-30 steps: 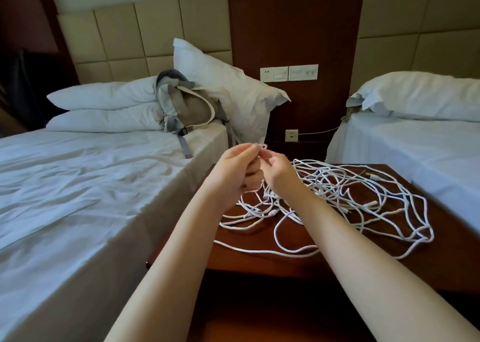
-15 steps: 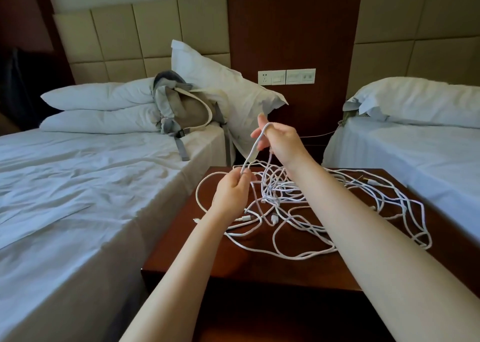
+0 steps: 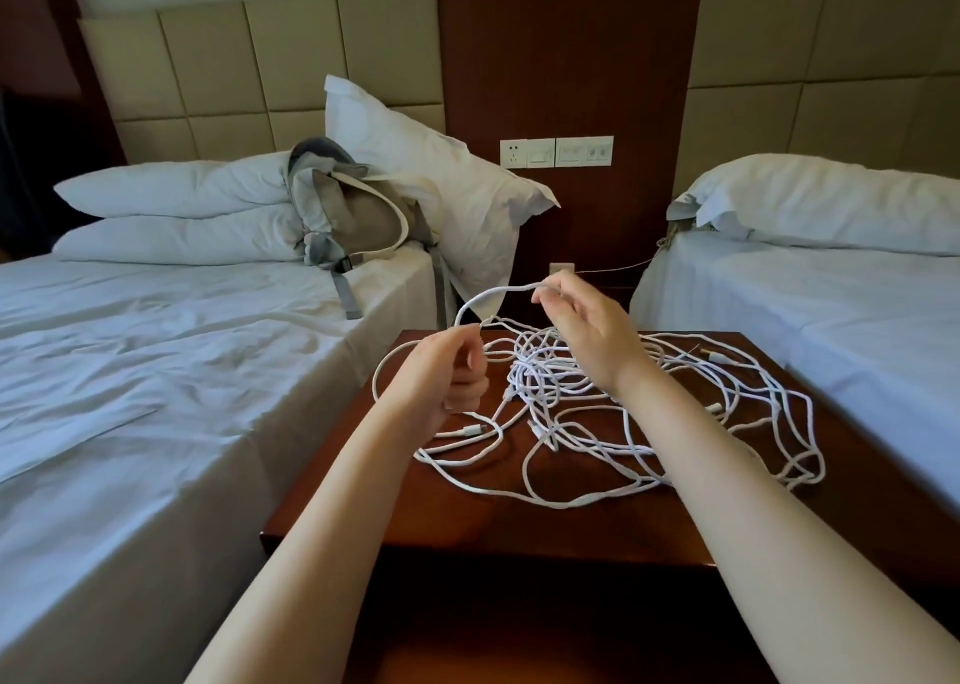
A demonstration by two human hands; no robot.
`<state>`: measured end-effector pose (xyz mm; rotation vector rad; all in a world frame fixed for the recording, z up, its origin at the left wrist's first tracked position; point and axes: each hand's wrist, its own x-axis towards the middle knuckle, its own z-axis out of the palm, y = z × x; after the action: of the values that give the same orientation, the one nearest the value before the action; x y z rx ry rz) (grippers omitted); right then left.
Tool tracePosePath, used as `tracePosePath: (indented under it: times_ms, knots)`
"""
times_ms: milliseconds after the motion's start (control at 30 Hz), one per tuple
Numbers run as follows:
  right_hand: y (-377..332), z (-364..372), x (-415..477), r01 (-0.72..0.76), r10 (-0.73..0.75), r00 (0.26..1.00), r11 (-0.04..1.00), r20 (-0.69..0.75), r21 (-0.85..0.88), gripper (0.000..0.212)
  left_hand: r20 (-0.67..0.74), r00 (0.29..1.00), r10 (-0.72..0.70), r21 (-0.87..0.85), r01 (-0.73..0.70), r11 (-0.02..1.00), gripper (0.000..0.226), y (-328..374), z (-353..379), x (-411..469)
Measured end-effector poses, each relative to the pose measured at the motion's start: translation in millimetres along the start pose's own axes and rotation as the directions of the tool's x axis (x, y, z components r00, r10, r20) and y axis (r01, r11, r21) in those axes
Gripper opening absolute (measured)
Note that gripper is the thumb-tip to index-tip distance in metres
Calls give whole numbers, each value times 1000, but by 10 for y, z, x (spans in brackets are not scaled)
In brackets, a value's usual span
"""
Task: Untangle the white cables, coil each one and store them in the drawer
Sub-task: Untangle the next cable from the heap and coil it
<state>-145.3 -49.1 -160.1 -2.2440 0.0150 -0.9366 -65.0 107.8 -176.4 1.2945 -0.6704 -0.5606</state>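
Early days here: my left grip (image 3: 451,374) is curled round one strand (image 3: 493,292), my right grip (image 3: 587,327) pinches the same strand higher, arcing it above the worktop (image 3: 467,519). The white cables (image 3: 535,371) lie there in one tangle; nothing coiled, drawer unseen.

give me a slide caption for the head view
Left hand and right hand hold a white cable in an arc above the tangle on the nightstand.
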Motion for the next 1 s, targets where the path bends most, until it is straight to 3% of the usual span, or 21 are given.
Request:
tracePosePath:
  times_ms: [133,233,300,367,433,533,633,733,833,933,1000]
  knots:
    - [83,140,-164,-44,44,999,984,-1,-173,40,361,932,42,-200,33,979,33,163,133,-78]
    - [66,196,-243,57,3,992,874,122,-482,38,550,827,118,-308,69,949,25,251,196,-126]
    - [14,238,-286,112,5,980,817,201,-566,27,622,768,156,-365,108,925,24,269,236,-144]
    - [5,295,-325,164,-30,971,800,235,-577,22,612,767,193,-407,96,908,21,259,256,-144]
    - [32,366,-365,225,-85,960,802,267,-554,29,515,823,239,-460,29,888,17,247,252,-140]
    - [123,457,-414,324,-237,944,799,231,-507,42,205,942,265,-492,-135,860,20,235,223,-106]
    - [116,481,-460,336,-267,941,806,208,-487,33,-115,958,262,-441,-286,851,29,212,160,-47]
    - [130,497,-486,336,-306,942,824,140,-457,27,-334,903,269,-282,-368,886,29,165,101,-39]
    - [177,490,-460,298,-331,943,857,-8,-420,22,-477,804,355,8,-400,916,27,67,36,-25]
    - [205,442,-451,287,-374,923,832,-97,-475,22,-489,659,571,424,-392,816,28,-33,-57,5]
    - [205,391,-442,280,-405,897,831,-178,-480,21,-440,620,650,575,-361,734,30,-67,-107,12]
